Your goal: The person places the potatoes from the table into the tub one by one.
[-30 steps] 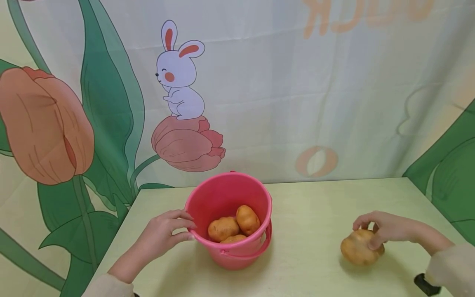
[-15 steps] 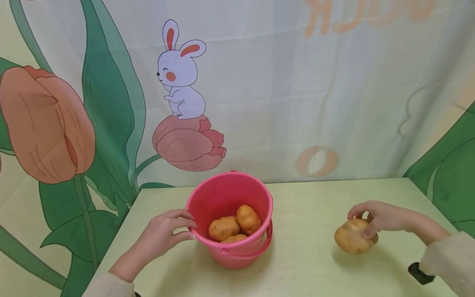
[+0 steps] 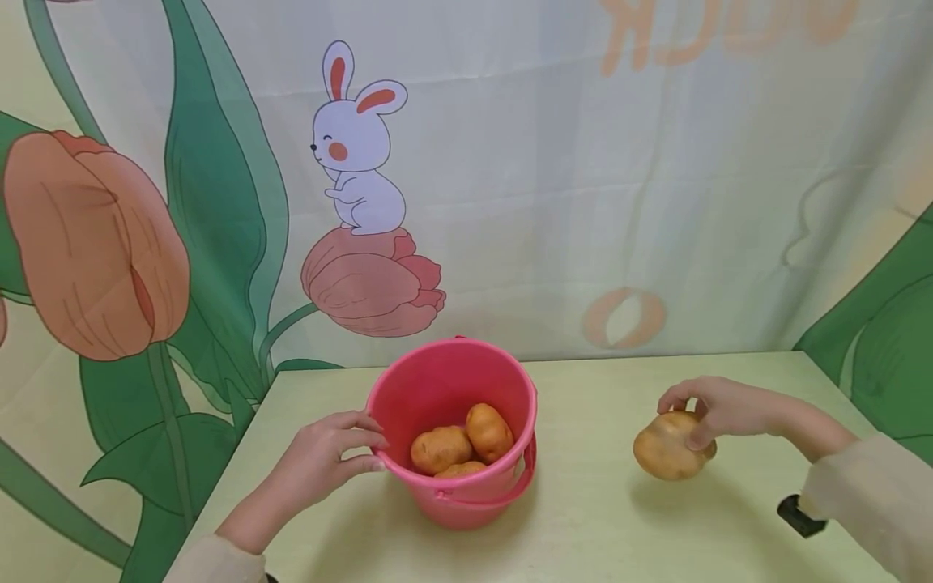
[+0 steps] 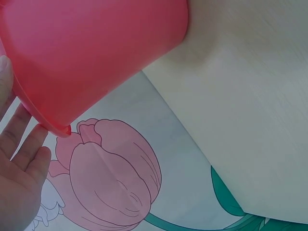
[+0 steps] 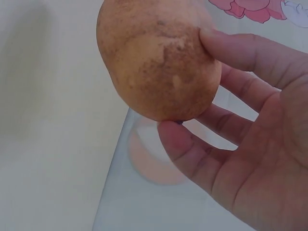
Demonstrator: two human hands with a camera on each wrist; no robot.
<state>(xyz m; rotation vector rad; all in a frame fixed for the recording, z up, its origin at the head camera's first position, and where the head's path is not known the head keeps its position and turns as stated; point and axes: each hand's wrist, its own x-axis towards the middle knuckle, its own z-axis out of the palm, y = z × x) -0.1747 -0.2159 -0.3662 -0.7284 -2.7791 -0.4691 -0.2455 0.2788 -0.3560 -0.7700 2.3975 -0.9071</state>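
Observation:
A pink bucket (image 3: 466,502) stands on the table in the head view, its mouth facing the camera. Several potatoes (image 3: 440,449) lie inside it. My left hand (image 3: 317,457) holds the bucket's left rim; the left wrist view shows the thumb and fingers on either side of that rim. Over to the right, my right hand (image 3: 729,409) grips a large potato (image 3: 666,449) above the table, with its shadow below. From the right wrist, this potato (image 5: 159,57) shows brown, rough skin, pinched between thumb and fingertips.
The pale green table (image 3: 590,518) reaches back to a printed cloth backdrop (image 3: 510,202) with a rabbit and tulips. The bucket's pink handle (image 3: 521,482) hangs down at its right front. A small black object (image 3: 800,517) sits by the right sleeve.
My right hand has lifted the potato and carried it left and away from me, closer to the bucket. The left hand and the bucket have stayed in place.

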